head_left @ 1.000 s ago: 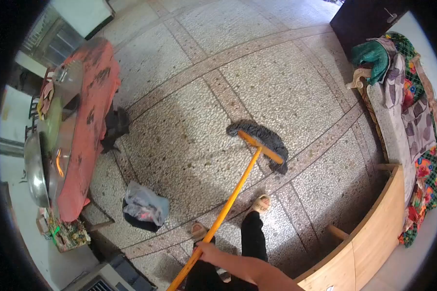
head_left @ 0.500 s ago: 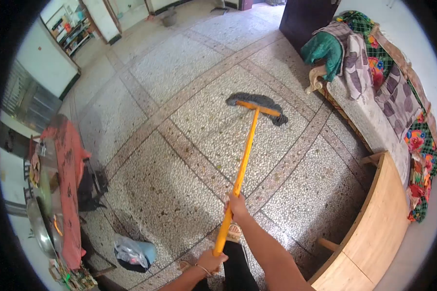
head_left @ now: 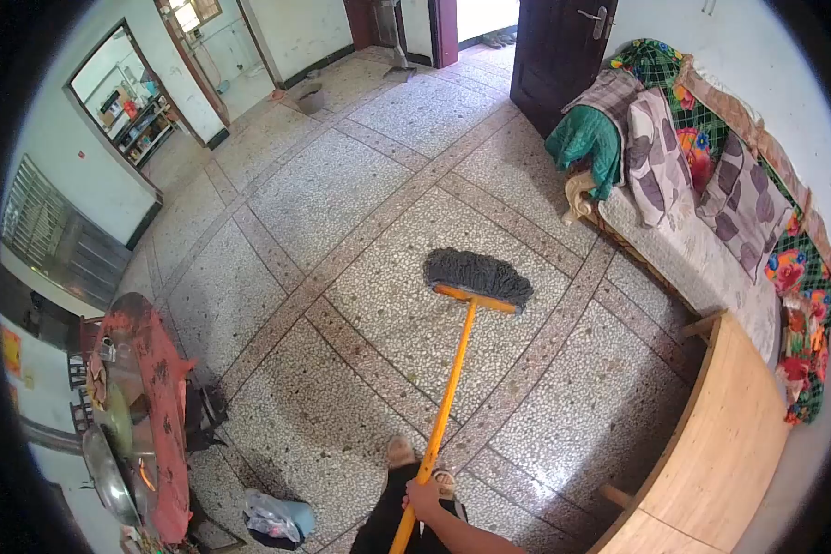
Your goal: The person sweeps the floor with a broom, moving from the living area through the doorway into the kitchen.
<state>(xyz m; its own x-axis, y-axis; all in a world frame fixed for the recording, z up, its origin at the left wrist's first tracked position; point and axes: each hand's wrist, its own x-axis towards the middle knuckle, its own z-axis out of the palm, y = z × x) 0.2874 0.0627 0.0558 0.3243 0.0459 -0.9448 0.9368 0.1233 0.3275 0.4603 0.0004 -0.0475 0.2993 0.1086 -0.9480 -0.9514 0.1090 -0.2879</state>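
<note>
The mop's yellow-orange handle [head_left: 449, 392] runs up from the bottom of the view to a dark grey string head [head_left: 478, 274], which lies on the speckled floor. Closed around the lower part of the handle is my right hand [head_left: 423, 497], its forearm coming in from the lower right. My left hand is out of view. Just beside the handle, my two feet in light footwear show near the bottom.
A wooden table [head_left: 720, 425] and a long seat with cushions [head_left: 657, 157] stand on the right. On the left are a red-covered table [head_left: 162, 415] and a bin with a plastic bag [head_left: 272, 517]. A dark door [head_left: 563, 65] stands at the back.
The view has lifted toward the far doorway. My left hand, on the handle half a second ago, has left the view. The mop head sits nearer to me than half a second ago.
</note>
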